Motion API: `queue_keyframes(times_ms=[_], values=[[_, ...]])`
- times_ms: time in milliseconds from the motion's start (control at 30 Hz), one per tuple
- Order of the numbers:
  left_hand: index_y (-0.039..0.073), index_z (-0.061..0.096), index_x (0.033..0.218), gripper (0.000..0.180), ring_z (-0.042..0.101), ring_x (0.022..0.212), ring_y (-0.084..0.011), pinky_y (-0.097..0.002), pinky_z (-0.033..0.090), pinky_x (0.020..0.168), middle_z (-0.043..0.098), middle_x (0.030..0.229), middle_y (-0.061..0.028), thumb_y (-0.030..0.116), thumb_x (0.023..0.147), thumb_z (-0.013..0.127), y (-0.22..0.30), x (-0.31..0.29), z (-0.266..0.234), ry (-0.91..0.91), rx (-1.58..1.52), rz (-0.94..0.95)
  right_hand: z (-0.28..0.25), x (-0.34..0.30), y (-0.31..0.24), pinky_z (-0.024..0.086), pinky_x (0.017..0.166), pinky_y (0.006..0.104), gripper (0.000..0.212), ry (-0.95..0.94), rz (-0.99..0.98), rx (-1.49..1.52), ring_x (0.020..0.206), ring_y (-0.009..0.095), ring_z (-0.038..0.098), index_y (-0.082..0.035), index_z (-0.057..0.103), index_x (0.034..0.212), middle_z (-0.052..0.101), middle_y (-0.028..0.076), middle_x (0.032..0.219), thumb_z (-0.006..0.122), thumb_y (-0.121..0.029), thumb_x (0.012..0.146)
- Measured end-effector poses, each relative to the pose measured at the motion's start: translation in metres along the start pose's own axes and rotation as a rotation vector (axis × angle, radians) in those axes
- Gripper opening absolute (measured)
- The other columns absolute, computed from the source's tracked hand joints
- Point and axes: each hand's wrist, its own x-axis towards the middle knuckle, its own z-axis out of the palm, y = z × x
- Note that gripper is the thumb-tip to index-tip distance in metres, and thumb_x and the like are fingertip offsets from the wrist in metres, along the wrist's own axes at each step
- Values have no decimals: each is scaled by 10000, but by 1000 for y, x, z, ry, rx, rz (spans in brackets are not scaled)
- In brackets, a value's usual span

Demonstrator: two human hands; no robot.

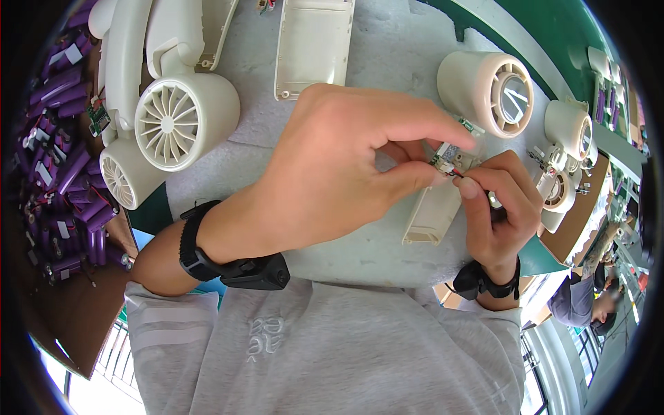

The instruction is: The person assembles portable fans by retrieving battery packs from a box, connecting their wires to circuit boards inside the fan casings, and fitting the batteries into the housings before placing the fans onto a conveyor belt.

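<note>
While pinching a small circuit board (pixel 445 153) narrowly in the left hand (pixel 339 162), gripping thin wires (pixel 457 173) between fingertips of the right hand (pixel 503 200). Holding the board over the far end of a cream shell (pixel 432 213), near a fan housing (pixel 470 86).

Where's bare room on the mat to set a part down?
Likely best: pale mat between the open cream cover and the large upper-right fan housing, beyond the left hand. Also: near edge, between the left wrist's black device and the lower cream shell. Crowded: left, fan housings beside purple cells; right, more housings past the right hand.
</note>
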Motion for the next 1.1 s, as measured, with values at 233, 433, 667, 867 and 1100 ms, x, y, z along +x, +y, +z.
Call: queue_keyframes(times_ms=[233,433,667,867,1100], values=[[27,709,1039,362,658,791,-152,-246,563,709,674,928,-94,-118,707,725,-4,2,1,16,25,86,1,-1,-3,367,421,256,88,1,82,-4,486,145,509,-5,677,762,570,75,677,733,3,694],[64,711,1082,455,647,786,-181,-260,536,676,667,922,-101,-134,672,704,-2,3,1,-15,175,159,4,0,1,376,416,268,126,22,-120,-101,479,170,515,-21,683,740,556,66,657,745,-11,630],[68,701,1108,472,655,787,-189,-265,535,673,668,920,-101,-132,683,651,-3,2,7,2,204,183,2,1,4,393,428,258,189,36,-168,-67,512,169,538,-22,687,822,577,77,676,745,2,643],[45,685,1084,426,671,747,-176,-265,542,660,676,933,-95,-115,690,652,0,2,13,93,275,191,17,-6,-6,425,463,227,342,331,99,131,583,152,580,-16,679,970,641,113,819,769,46,647],[33,685,1051,373,673,720,-167,-250,545,659,686,895,-97,-89,698,686,-6,0,11,92,257,190,9,-3,-4,453,584,218,427,158,-82,-154,673,138,585,5,646,1033,629,139,956,795,52,636]])
